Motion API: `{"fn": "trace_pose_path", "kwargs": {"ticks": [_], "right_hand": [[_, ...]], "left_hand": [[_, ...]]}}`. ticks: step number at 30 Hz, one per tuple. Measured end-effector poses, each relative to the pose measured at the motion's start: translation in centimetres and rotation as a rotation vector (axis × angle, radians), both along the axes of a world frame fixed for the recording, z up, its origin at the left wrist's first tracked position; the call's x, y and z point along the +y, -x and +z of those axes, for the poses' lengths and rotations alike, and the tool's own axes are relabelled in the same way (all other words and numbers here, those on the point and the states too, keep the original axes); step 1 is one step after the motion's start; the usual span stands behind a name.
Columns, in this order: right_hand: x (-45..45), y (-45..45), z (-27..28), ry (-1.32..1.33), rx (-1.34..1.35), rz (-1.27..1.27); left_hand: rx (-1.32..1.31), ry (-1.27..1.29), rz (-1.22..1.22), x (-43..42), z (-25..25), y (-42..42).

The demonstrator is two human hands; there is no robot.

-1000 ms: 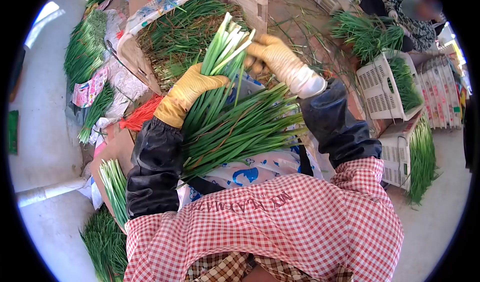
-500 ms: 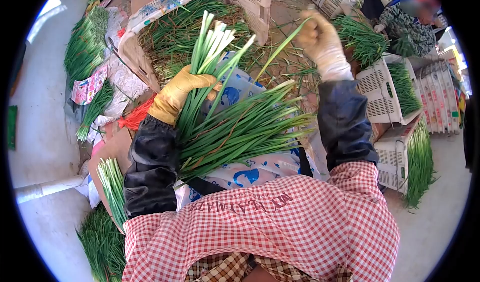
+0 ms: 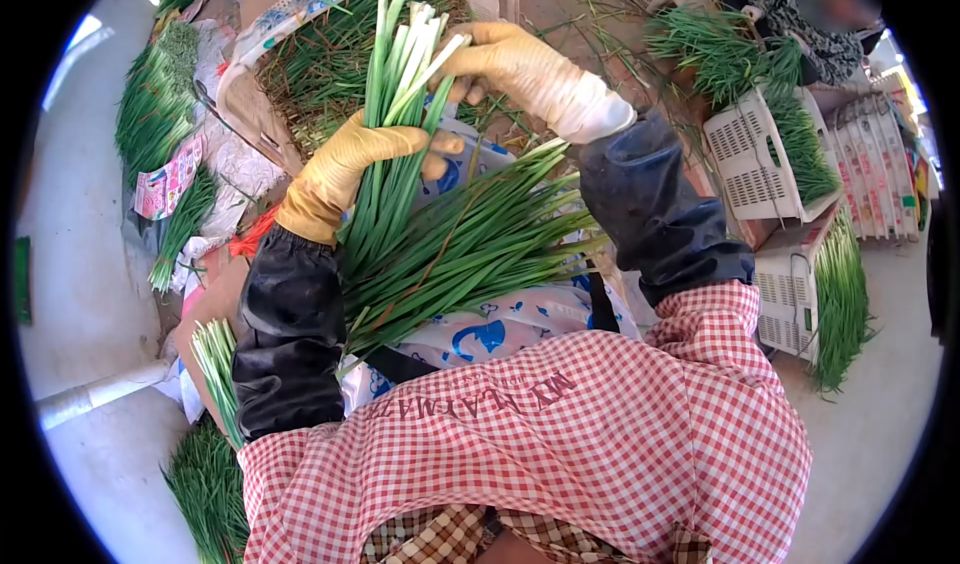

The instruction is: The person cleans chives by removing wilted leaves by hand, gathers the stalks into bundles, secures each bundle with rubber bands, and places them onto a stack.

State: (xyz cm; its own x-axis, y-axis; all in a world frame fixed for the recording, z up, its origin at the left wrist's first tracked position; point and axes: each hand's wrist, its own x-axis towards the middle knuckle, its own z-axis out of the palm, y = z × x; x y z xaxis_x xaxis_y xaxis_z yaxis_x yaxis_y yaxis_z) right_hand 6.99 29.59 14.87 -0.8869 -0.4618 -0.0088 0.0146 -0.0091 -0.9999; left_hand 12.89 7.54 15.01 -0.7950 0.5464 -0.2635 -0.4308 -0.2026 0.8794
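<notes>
My left hand [image 3: 355, 169], in a yellow glove, is wrapped around a bunch of garlic chives [image 3: 402, 74] with the white stem ends pointing up and away from me. Close against those ends is my gloved right hand [image 3: 515, 72], its fingers bent around an outer chive stalk that leans out of the bunch; the fingertips are partly hidden. Across my lap lies a loose heap of chives [image 3: 480, 229], resting on a white plastic sheet with blue prints [image 3: 530, 309].
Ahead stands a large white crate [image 3: 245, 99] holding chive scraps. Stacked crates [image 3: 750, 159] with chives are at the right, near another person [image 3: 805, 24]. A chive pile [image 3: 155, 114] lies at left; a white-stemmed bundle [image 3: 215, 364] sits beside my left sleeve.
My right hand has come left and inward to the bunch; the single leaf it held out to the right is no longer seen in it. My left hand still grips the bunch.
</notes>
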Motion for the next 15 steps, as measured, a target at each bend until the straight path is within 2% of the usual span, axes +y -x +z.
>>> {"fn": "trace_pose_path", "kwargs": {"ticks": [1, 2, 3, 6, 8, 9, 10, 11, 13, 15], "right_hand": [[0.2, 0.6, 0.0, 0.066, -0.01, -0.025], [0.6, 1.0, 0.1, 0.238, 0.009, -0.113], [2.6, 2.3, 0.1, 0.384, 0.026, 0.049], [8.7, 3.8, -1.0, 0.384, 0.029, -0.056], [10.8, 3.2, -1.8, -0.495, 0.3, -0.111], [10.8, 1.2, -2.0, -0.685, 0.172, -0.076], [10.3, -0.5, -3.2, -0.764, 0.08, -0.009], [10.1, -1.8, -3.6, -0.847, 0.102, 0.194], [9.2, -3.1, -2.7, -0.888, 0.098, 0.166], [8.7, -2.7, -1.9, -0.458, 0.134, -0.035]], "left_hand": [[0.001, -0.002, 0.0, -0.2, -0.6, 0.5], [0.089, 0.053, -0.057, -0.3, -1.1, 1.0], [0.176, 0.107, -0.113, -0.3, -1.6, 1.3], [0.139, 0.1, -0.078, -0.7, -2.3, 1.3], [0.125, 0.078, -0.035, -1.4, -2.4, 1.4], [0.126, 0.075, -0.032, -1.6, -2.3, 1.5], [0.116, 0.06, -0.011, -1.8, -2.3, 1.6], [0.105, 0.046, 0.008, -2.0, -2.3, 1.7], [0.1, 0.074, 0.017, -2.5, -2.9, 2.2], [0.095, 0.096, 0.017, -2.8, -3.2, 2.5]]}}
